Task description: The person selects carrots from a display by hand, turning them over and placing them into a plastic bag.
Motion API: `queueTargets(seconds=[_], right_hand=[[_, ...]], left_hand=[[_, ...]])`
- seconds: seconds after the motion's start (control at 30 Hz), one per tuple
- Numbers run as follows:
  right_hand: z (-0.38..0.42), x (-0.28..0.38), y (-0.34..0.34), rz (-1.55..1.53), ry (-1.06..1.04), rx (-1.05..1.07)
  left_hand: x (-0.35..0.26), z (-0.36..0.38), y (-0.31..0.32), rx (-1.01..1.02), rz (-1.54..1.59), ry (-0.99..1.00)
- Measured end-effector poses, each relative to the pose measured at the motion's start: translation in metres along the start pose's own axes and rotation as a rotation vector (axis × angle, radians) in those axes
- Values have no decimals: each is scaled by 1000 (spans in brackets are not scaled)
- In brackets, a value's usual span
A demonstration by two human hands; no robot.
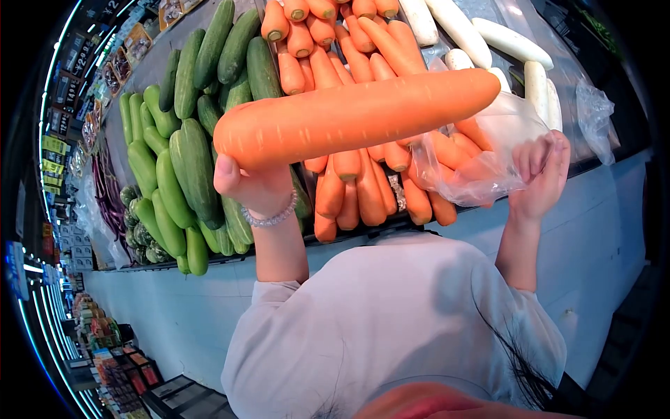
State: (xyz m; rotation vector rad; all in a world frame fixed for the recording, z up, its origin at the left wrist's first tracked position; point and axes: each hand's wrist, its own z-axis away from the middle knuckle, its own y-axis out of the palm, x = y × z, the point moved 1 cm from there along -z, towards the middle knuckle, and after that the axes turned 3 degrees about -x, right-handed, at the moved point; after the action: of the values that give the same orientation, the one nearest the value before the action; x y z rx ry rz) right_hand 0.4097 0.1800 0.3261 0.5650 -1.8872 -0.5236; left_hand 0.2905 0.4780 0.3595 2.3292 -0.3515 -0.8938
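A large orange carrot is held up close to the camera, nearly level, its tapered end pointing right. My left hand is closed around its thick end from below; a beaded bracelet circles that wrist, and most of the fingers are hidden behind the carrot. To the right, my right hand grips the edge of a clear plastic bag with curled fingers. The bag hangs over the front of the loose carrots, and orange shows through it.
Cucumbers and paler green gourds lie left of the carrots, with purple eggplants farther left. White radishes are at the back right. Another clear bag drapes over the display's right edge. Price signs line the far left.
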Motion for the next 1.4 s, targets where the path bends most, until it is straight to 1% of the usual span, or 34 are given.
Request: queueTargets(seconds=[0.03,0.1,0.17,0.2,0.27,0.3,0.33,0.4,0.43,0.5,0.53,0.57,0.6,0.67,0.7,0.73,0.8,0.83,0.9,0.93,0.97,1.0,1.07,1.1,1.2,1.23,1.33,1.4], right_hand=[[1,1,3,6,3,6],[2,4,9,84,3,132],[4,4,13,192,2,235],[6,5,21,207,-1,342],[8,8,36,238,-6,555],[5,5,31,251,44,591],[2,-1,23,262,95,628],[3,2,18,311,226,684],[3,11,24,348,306,705],[2,12,21,392,301,717],[2,12,19,413,298,723],[4,12,21,413,218,699],[5,10,22,388,123,706],[3,3,23,317,-79,745],[2,1,24,269,-188,778],[2,1,21,312,-150,813],[0,2,13,397,-79,880],[-2,1,12,475,-113,885],[-6,-2,10,635,-185,890],[-7,-1,7,652,-76,819],[-5,1,4,666,31,745],[-3,3,1,677,137,669],[-1,5,-2,595,65,572],[0,4,-4,556,32,527],[1,-3,-10,549,-10,485],[2,-3,-9,544,-25,489],[5,-3,-3,536,-67,504],[6,-4,-4,539,-81,519]], left_hand=[[1,4,-1,-4,-51,32],[3,6,-2,155,-153,71],[-2,11,-7,254,-378,63],[-5,14,-10,306,-489,67],[-15,15,-1,466,-862,9],[-6,13,14,453,-890,236],[-8,2,17,764,-871,235],[-12,-2,33,945,-898,158],[-11,-1,31,983,-868,124],[-8,-1,26,1056,-817,62],[-5,5,25,900,-690,-76],[1,14,23,739,-564,-206],[2,17,24,658,-471,-406],[2,23,26,397,-258,-766],[6,24,23,389,-199,-851],[10,26,20,382,-139,-935],[17,32,13,267,-168,-947],[18,33,11,212,-181,-953],[11,32,11,178,-359,-741],[7,30,12,164,-446,-631],[6,31,7,120,-620,-434],[4,28,8,84,-754,-341],[0,22,10,5,-1015,-146],[4,17,4,4,-1167,-40],[29,-9,-18,266,-1635,351],[45,-17,-27,292,-1704,478],[80,-27,-36,455,-1884,335],[102,-35,-53,593,-2032,394]])
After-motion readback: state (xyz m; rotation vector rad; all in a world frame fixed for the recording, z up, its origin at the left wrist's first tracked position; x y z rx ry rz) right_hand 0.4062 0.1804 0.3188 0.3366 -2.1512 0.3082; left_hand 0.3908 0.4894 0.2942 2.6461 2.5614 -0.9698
